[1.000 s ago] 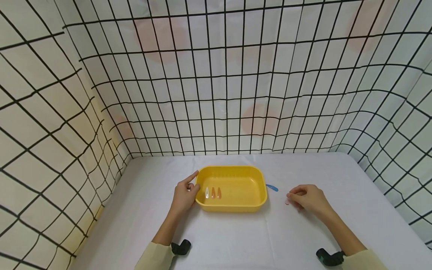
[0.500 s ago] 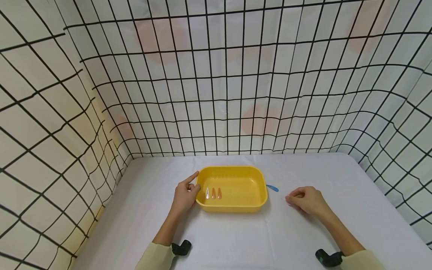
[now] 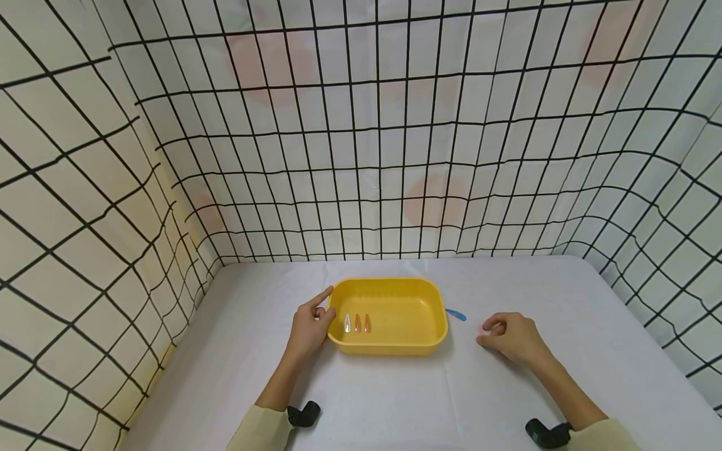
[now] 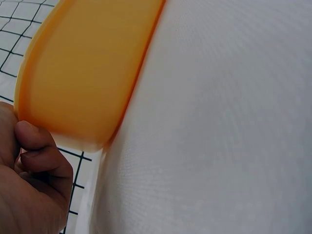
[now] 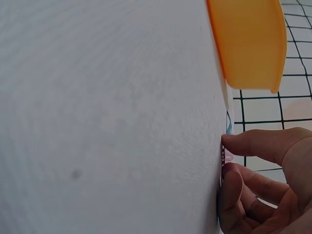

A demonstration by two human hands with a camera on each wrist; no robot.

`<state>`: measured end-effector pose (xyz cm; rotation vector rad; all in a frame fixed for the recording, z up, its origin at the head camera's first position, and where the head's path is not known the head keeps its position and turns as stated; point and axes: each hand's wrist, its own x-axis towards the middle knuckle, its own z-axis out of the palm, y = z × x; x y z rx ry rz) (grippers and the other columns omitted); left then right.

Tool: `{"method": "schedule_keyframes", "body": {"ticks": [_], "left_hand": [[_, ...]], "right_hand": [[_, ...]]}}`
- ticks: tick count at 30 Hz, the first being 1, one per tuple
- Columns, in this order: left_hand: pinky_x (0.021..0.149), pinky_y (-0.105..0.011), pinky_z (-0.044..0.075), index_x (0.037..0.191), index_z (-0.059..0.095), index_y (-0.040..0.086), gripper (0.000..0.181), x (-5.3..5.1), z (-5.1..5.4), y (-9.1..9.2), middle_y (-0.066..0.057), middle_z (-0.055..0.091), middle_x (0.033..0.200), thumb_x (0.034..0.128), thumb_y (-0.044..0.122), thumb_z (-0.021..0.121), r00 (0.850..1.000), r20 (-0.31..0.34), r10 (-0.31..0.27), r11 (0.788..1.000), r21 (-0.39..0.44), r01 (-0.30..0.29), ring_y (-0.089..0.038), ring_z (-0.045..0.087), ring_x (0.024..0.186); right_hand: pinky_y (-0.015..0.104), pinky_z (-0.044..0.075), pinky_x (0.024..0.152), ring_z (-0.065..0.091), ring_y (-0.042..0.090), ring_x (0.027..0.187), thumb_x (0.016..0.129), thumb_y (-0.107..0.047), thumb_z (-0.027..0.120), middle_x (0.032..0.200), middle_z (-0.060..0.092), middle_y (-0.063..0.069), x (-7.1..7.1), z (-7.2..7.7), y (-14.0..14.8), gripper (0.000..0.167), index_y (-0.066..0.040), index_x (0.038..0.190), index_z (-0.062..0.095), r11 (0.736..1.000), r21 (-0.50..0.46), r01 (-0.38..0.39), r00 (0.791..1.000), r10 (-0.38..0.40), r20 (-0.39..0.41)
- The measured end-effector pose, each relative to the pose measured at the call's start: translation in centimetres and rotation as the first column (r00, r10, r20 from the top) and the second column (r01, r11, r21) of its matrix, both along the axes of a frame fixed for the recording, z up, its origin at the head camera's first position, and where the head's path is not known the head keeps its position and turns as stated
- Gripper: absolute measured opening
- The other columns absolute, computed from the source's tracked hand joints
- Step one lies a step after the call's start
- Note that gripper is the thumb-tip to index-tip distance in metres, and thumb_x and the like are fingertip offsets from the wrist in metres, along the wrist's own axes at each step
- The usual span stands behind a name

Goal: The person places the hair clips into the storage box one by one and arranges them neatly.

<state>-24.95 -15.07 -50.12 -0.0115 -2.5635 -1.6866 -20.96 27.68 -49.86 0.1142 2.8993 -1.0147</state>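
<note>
A yellow tray (image 3: 388, 347) stands on the white table, and my left hand (image 3: 308, 326) grips its left rim with the thumb over the edge. Inside its left part lie a white snap hair clip (image 3: 347, 323) and two orange snap hair clips (image 3: 363, 323), side by side. Right of the tray, my right hand (image 3: 516, 338) is low over the cloth, thumb and index fingertip apart. In the right wrist view a small pink piece (image 5: 228, 156), mostly hidden, shows in that gap at the table surface; its kind is unclear.
A slim blue piece (image 3: 456, 314), perhaps another hair clip, lies just right of the tray. The white tablecloth (image 3: 395, 401) spreads around it. Black grid netting (image 3: 361, 167) over white cloth walls the table at the back and sides.
My right thumb and index finger have parted from their pinch on the small pink piece, which is lower-lying between them. My left hand and the tray stay in place.
</note>
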Motion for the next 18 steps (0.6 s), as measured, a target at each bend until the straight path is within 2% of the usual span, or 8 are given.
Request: {"method": "schedule_keyframes", "body": {"ticks": [10,18], "left_hand": [[0.038,-0.02,0.034,0.149,0.057,0.024,0.054,0.03,-0.03,0.0,0.002,0.045,0.054,0.0951,0.017,0.063,1.0,0.012,0.009,1.0,-0.003,-0.009,-0.013,0.037,0.039],[0.039,-0.02,0.034,0.149,0.057,0.023,0.054,-0.04,-0.12,-0.05,0.002,0.045,0.053,0.0952,0.016,0.062,1.0,-0.01,-0.003,1.0,-0.001,0.003,-0.012,0.037,0.039]], "right_hand": [[0.029,0.043,0.06,0.054,0.018,0.073,0.082,-0.031,0.084,0.077,0.063,0.001,0.41,0.18,-0.24,0.032,-0.005,0.099,0.075,0.999,0.028,-0.036,0.998,0.037,-0.047],[0.028,0.046,0.061,0.056,0.017,0.074,0.085,-0.023,0.079,0.076,0.066,0.0,0.5,0.11,-0.63,0.02,-0.006,0.095,0.078,0.996,0.069,-0.052,0.995,0.058,-0.086]]}}
